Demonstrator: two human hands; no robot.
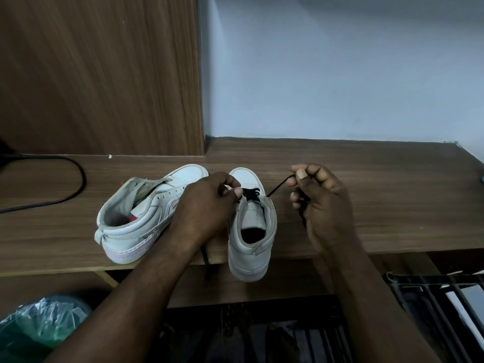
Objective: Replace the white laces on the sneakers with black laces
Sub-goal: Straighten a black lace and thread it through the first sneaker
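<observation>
Near the front edge of the brown wooden worktop [366, 179] stand 2 shoes. The upright white high-top sneaker [248, 231], its heel overhanging that edge, carries a thin black lace [275, 191] through only its lowest eyelets. The left hand [207, 203] pinches the lace at those eyelets. The right hand [319, 203] pinches its free end, drawn taut. The white-and-pink sneaker on its side [138, 213] shows no lace. I judge it early: upper eyelets and the other shoe remain.

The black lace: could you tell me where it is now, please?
In the head view the black lace runs through the front eyelets of the right-hand sneaker; the right hand pinches the strand drawn out beside it.
</observation>
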